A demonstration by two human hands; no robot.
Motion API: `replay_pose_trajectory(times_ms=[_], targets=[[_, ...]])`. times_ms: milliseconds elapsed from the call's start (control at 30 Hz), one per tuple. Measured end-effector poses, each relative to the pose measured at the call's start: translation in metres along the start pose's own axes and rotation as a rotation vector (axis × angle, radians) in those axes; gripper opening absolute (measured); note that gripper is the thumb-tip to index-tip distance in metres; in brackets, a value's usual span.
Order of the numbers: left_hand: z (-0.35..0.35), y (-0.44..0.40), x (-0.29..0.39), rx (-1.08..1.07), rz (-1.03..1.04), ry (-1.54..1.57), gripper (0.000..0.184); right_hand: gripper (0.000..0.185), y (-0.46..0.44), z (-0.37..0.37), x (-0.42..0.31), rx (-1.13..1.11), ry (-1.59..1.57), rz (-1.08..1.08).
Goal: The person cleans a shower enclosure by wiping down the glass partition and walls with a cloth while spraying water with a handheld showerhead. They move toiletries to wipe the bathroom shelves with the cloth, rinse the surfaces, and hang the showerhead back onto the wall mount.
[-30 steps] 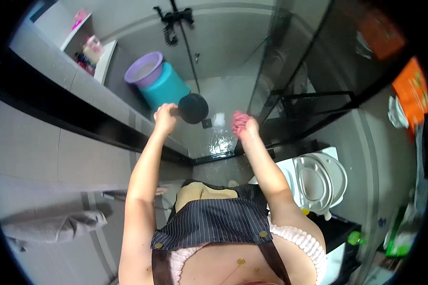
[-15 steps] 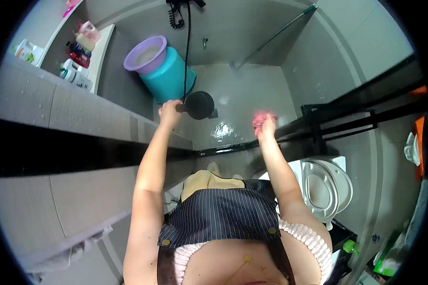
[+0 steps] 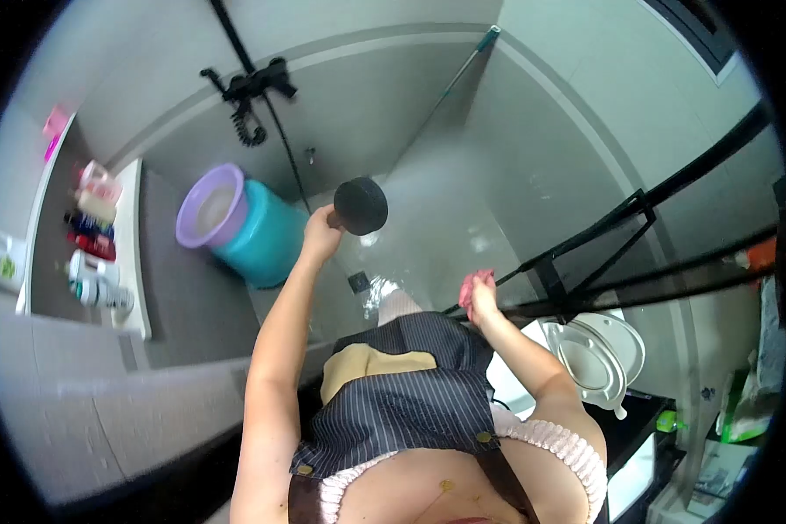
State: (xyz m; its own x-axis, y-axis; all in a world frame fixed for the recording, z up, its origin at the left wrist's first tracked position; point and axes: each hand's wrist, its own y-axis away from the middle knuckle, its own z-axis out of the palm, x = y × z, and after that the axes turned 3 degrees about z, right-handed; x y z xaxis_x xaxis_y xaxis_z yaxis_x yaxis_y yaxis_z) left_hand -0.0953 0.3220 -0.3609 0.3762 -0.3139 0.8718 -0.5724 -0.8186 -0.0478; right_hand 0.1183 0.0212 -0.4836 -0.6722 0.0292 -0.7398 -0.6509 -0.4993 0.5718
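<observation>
My left hand [image 3: 321,232] is wrapped round the handle of a black shower head [image 3: 361,207], held up over the wet shower floor. A faint mist spreads from it towards the back corner. In my right hand [image 3: 483,302] a crumpled pink cloth [image 3: 473,288] is gripped, close to the black frame of the glass shower door [image 3: 541,278]. The cloth's far side is hidden by my fingers.
A purple basin [image 3: 186,216] rests on a turquoise bucket [image 3: 275,236] at the left. Several bottles stand on a white shelf [image 3: 134,253]. A long-handled pole [image 3: 456,79] leans in the back corner. A toilet [image 3: 588,354] is at my right.
The view has tilted up and turned, and a foot now shows on the shower floor. My right hand with the cloth has come closer to the door frame. Both hands keep their holds.
</observation>
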Motion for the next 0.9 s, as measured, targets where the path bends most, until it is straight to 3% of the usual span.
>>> replay_pose_trajectory(times_ms=[133,200,233,267,333,433,533,567,667,700,733,800,833,900], targets=[[0.034,-0.092,0.012,-0.094,0.171,0.092,0.024,0.042,-0.011,-0.004,0.009,-0.011,0.048,-0.2],[0.055,-0.138,0.042,-0.197,0.102,0.24,0.017,0.051,-0.026,-0.007,0.017,0.02,0.146,-0.401],[0.062,-0.16,0.059,-0.233,0.062,0.154,0.016,0.055,-0.002,0.016,-0.015,0.038,0.116,-0.263],[0.072,-0.183,0.07,-0.272,0.025,0.064,0.015,0.055,-0.014,0.012,-0.011,0.015,0.237,-0.421],[0.101,-0.224,0.081,-0.378,0.064,0.174,0.018,0.049,-0.024,0.016,-0.008,0.246,0.199,-0.477],[0.131,-0.268,0.128,-0.544,0.081,0.133,0.017,0.044,-0.041,0.004,0.002,0.447,0.327,-0.338],[0.163,-0.291,0.157,-0.709,0.099,0.249,0.011,0.042,-0.047,0.01,-0.013,0.584,0.448,-0.382],[0.178,-0.298,0.162,-0.745,0.124,0.243,0.012,0.033,-0.047,0.018,-0.018,0.681,0.484,-0.436],[0.226,-0.32,0.179,-0.886,0.225,0.263,0.016,0.027,-0.044,0.038,-0.05,0.738,0.35,-0.426],[0.24,-0.326,0.186,-0.959,0.286,0.286,0.02,0.025,-0.044,0.037,-0.055,0.785,0.555,-0.493],[0.252,-0.329,0.195,-0.995,0.302,0.293,0.02,0.025,-0.043,0.036,-0.061,0.824,0.544,-0.493],[0.27,-0.334,0.214,-1.049,0.316,0.325,0.028,0.054,-0.042,0.039,-0.069,0.634,0.497,-0.19],[0.273,-0.337,0.224,-1.071,0.354,0.304,0.037,0.054,-0.038,0.051,-0.077,0.675,0.563,-0.261],[0.277,-0.343,0.246,-1.094,0.384,0.381,0.029,0.049,-0.018,0.096,-0.119,0.746,0.618,-0.352]])
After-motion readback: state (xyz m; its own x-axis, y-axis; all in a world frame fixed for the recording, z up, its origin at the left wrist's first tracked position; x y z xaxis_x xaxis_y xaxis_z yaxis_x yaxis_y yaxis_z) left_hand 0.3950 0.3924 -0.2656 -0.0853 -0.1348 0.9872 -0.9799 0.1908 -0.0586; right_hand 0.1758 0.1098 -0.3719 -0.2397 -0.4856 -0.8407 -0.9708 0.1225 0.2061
